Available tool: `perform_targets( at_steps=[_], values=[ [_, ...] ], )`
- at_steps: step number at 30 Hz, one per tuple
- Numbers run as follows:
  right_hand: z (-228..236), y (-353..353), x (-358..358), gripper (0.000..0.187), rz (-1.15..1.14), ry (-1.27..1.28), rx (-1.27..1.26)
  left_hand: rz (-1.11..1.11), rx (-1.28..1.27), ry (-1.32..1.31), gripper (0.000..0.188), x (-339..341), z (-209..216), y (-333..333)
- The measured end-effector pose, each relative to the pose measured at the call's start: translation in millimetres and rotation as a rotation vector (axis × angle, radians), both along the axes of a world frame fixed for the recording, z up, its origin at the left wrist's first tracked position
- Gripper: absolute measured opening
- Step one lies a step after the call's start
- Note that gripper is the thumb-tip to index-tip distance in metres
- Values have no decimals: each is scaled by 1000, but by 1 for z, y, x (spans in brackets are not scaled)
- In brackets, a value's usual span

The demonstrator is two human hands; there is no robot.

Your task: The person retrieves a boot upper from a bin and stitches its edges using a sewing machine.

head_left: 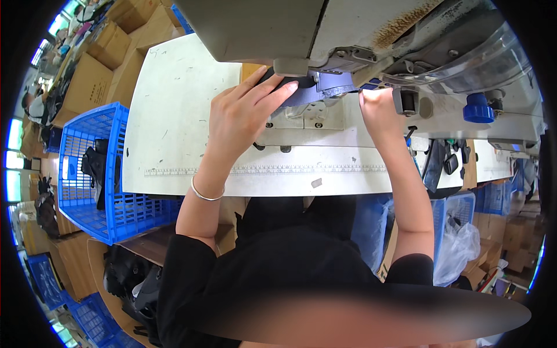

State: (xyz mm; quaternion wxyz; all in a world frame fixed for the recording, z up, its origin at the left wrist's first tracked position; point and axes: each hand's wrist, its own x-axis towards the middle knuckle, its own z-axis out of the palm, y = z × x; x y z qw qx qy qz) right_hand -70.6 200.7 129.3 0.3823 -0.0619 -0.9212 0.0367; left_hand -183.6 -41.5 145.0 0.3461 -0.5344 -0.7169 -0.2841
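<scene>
Under the head of an industrial sewing machine, my left hand lies with its fingers bent over a black piece of material, gripping its left end. A greyish-purple curved piece shows beside and below the black material, running toward my right hand. My right hand is raised at the right side of the machine head, near the purple piece's right end. Its fingertips are hidden behind machine parts, so what they hold cannot be made out.
The white worktable carries a printed ruler along its near edge. A blue plastic crate with black items stands at the left. Small dark tools lie on the right. Cardboard boxes are stacked at the far left.
</scene>
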Motion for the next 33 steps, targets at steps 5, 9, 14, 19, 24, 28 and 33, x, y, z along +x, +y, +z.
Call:
perform_targets(
  at_steps=[5, 9, 14, 19, 24, 28, 33],
  values=[
    [-20, 20, -12, 15, 41, -61, -154, -2, -21, -26, 36, -10, 4, 3],
    [-27, 23, -16, 16, 56, -46, -171, 5, -67, -63, 29, -11, 7, 3],
    [-19, 13, -13, 17, -4, -45, -131, 10, -41, -73, 30, -12, 7, 4],
    [-10, -17, 3, 22, -74, 8, -139, 9, -36, -72, 30, -14, 3, 6],
    [-14, -87, 35, 33, 316, 366, -711, 40, 57, 19, 37, -10, -5, 10],
    [-15, -133, 16, 23, 706, 52, -1862, 231, 55, -14, 35, 18, -21, -3],
    [-3, -154, -34, 12, 811, 167, -2231, 524, 25, -37, 36, 86, -35, -40]
  ],
)
